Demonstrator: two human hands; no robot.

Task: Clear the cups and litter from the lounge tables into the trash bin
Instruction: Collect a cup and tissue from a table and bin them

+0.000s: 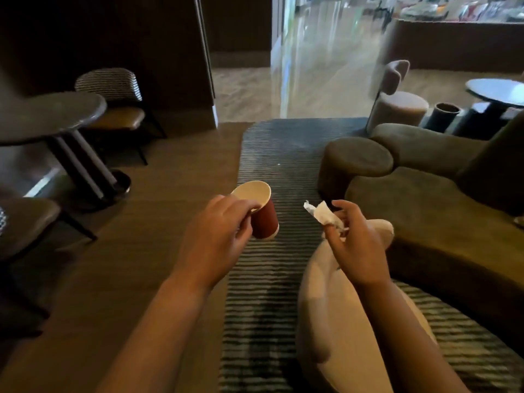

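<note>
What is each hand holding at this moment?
Left hand: closed, gripping the red paper cup at its rim.
Right hand: closed, pinching the crumpled white napkin.

We look across a dim, warm-lit lounge toward a brighter hall behind glass.

On our left we see a round bench [48, 114] on dark slanted legs, with a striped-back chair [110, 89] with a tan seat behind it and a dark wall [127, 32] beyond. A brown floor [175, 171] meets a dark striped rug [283, 154] in the middle. On our right a curved olive sofa [425, 199] sits with a round pouf [357, 154] against it. Past the glass wall [326, 38] we make out a pale chair [399, 106], a second round bench [496, 90] and a glossy pale floor [243, 89].
</note>
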